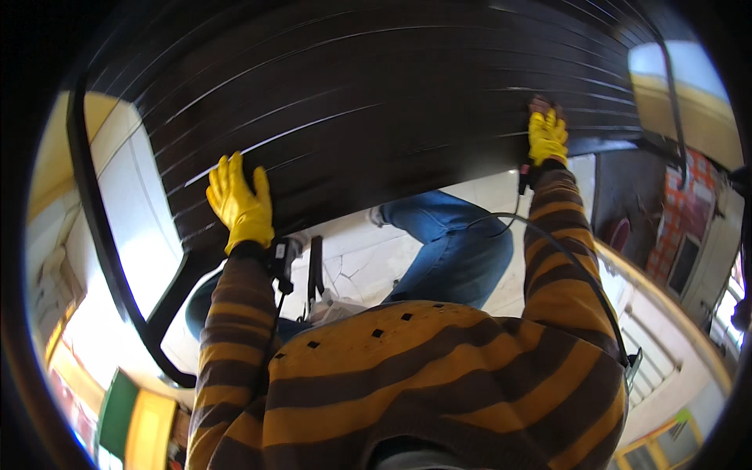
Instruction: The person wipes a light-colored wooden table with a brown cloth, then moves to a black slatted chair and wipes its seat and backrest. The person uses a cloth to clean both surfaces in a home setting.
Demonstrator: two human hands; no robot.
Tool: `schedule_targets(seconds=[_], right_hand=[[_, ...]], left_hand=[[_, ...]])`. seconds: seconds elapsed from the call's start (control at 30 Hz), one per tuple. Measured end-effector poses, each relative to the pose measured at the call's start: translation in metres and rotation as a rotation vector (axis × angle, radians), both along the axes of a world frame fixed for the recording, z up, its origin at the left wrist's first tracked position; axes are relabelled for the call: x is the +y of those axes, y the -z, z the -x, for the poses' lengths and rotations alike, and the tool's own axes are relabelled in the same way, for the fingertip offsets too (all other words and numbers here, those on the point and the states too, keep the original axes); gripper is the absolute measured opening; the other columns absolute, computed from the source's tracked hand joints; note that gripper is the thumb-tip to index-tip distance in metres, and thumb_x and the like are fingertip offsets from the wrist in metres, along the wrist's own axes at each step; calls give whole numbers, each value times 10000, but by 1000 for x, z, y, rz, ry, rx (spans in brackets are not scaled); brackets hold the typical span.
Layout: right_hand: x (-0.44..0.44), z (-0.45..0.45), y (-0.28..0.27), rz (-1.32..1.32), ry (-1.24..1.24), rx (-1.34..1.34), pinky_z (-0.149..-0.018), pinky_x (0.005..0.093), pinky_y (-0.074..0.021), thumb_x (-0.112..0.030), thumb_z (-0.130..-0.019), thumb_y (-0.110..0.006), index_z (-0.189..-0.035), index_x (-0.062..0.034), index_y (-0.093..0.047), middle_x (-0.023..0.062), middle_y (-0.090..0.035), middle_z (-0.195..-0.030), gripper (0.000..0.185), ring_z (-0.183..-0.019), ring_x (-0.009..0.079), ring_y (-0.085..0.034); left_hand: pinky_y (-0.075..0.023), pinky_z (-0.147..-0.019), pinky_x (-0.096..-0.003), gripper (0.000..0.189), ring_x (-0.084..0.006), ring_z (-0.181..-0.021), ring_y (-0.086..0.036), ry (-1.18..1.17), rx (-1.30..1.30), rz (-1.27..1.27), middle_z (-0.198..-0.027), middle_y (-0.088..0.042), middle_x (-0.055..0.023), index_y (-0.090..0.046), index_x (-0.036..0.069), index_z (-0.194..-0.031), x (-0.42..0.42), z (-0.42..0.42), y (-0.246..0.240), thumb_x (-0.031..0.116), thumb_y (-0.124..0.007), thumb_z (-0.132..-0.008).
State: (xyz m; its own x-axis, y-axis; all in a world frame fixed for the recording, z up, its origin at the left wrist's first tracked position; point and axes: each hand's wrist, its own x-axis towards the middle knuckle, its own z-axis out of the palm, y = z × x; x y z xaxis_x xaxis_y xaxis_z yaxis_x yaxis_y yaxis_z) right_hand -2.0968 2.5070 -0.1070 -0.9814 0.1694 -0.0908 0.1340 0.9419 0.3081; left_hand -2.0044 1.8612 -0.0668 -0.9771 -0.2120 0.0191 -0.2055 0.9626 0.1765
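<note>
A dark slatted bench [376, 88] spans the view in front of me, with thin bright lines along its slats. My left hand [239, 200], in a yellow glove, rests flat on the left part of the slats, fingers apart and nothing held. Farther right, my right hand [547, 138], also in a yellow glove, lies on the slats near the right end. Something brownish shows at its fingertips, but I cannot tell what it is or whether the hand grips it. Both wrists carry dark straps with small devices.
A dark curved armrest frame [100, 217] rises at the bench's left end, another [672, 106] at the right. My bent knee in jeans [452, 247] is below the bench edge, over a cracked pale tiled floor [352, 264]. A black cable [564, 249] runs along my right arm.
</note>
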Motion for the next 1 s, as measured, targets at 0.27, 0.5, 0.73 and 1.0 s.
schedule_targets(seconds=[0.27,0.5,0.73,1.0], right_hand=[[-49,2,-7,238,426,141,-1229,584,-152,-622,-1048,-314,-1614,-185,-358,86,-230,-1711,716,-1521,387,-259],[-224,-12,-15,59,-100,70,-1147,590,-270,-476,-1058,-415,-1603,-88,-330,182,-322,-1638,675,-1467,397,-343],[-455,-45,-35,813,-380,48,-1180,629,-193,-329,-897,-663,-1570,-74,-391,256,-396,-1549,769,-1462,468,-325],[-345,-55,-53,558,-45,133,-1195,592,-194,-506,-978,-651,-1544,-126,-446,196,-414,-1583,712,-1484,408,-339]], left_hand=[[-192,-1242,-564,552,-404,-1495,-345,-36,14,-42,-1568,-463,-161,-517,167,-1474,2,-2,0,412,-628,-992],[-145,-1259,-553,542,-381,-1527,-305,-63,-33,-52,-1600,-435,-144,-514,165,-1479,2,-2,0,410,-584,-1000],[-157,-1249,-560,567,-389,-1520,-315,-69,5,-82,-1594,-447,-150,-522,163,-1480,0,-3,5,397,-623,-974],[-151,-1253,-556,558,-388,-1518,-317,-77,17,-93,-1594,-450,-146,-515,157,-1489,-1,-4,10,407,-582,-994]])
